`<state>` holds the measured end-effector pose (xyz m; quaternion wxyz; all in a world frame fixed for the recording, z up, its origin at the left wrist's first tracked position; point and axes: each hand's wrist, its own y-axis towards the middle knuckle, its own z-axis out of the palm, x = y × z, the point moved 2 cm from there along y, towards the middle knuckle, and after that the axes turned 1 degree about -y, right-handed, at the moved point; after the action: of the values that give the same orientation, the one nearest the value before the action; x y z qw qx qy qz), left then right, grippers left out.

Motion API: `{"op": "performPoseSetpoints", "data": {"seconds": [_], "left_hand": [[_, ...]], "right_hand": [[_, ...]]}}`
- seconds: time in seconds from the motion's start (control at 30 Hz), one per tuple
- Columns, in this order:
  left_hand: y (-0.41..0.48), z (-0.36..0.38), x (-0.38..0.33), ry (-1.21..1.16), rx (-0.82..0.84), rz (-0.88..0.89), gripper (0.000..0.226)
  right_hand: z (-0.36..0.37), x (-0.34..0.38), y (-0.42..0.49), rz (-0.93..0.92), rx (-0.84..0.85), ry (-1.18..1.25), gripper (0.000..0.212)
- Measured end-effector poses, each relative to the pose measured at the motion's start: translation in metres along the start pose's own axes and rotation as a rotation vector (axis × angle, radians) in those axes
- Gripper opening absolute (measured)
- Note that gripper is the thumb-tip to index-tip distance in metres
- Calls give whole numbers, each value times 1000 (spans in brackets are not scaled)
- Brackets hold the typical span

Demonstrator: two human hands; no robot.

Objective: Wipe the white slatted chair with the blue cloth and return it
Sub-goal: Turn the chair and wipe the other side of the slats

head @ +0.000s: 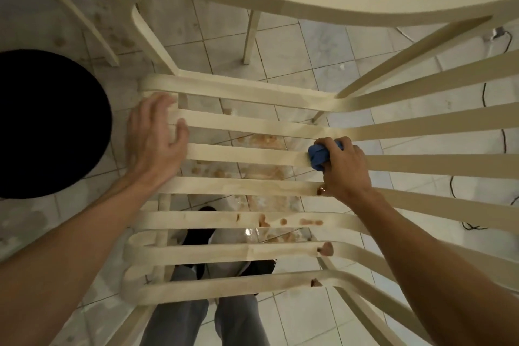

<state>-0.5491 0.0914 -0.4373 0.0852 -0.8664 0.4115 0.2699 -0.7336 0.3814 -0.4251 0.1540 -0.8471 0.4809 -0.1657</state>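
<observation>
**Cloth on the middle slat, both hands on the chair**

The left hand [156,137] lies flat on the front ends of the chair [252,126] slats. Its arm reaches in from the lower left, and its fingers [160,101] are loose and spread, holding nothing. The right arm comes in from the lower right with the wrist bent down. The right hand [346,170] has its fingers [344,142] clenched round the bunched blue cloth [320,156] and presses it onto a middle seat slat, near where the seat bends up into the back. Brown stains [325,248] dot the slats nearer the person, one of them just beside the right wrist.

A black round shape [47,123] sits on the tiled floor [295,45] just left of the left hand. I cannot tell whether it is a container or what is in it. A second chair [92,17] stands beyond. Grey trouser legs [174,323] and a black shoe [196,236] show through the slats, and cables [483,95] trail at the right.
</observation>
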Motion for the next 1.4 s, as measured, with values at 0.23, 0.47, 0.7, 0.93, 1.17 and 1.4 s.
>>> {"op": "performPoseSetpoints", "data": {"seconds": [0.23, 0.47, 0.7, 0.93, 1.17, 1.4], "left_hand": [[13, 49, -12, 415, 524, 205, 72], [15, 50, -15, 454, 600, 180, 67], [17, 49, -15, 439, 648, 161, 72], [18, 49, -16, 463, 679, 146, 73], [18, 51, -15, 476, 687, 146, 75], [18, 48, -20, 482, 694, 135, 73]], "right_hand": [[-29, -9, -17, -93, 58, 198, 56], [-32, -17, -42, -8, 67, -212, 41], [-9, -23, -41, 19, 238, -483, 53], [4, -18, -26, -53, 313, -275, 47], [18, -1, -25, -41, 315, 50, 42], [39, 45, -50, -35, 183, 26, 61]]}}
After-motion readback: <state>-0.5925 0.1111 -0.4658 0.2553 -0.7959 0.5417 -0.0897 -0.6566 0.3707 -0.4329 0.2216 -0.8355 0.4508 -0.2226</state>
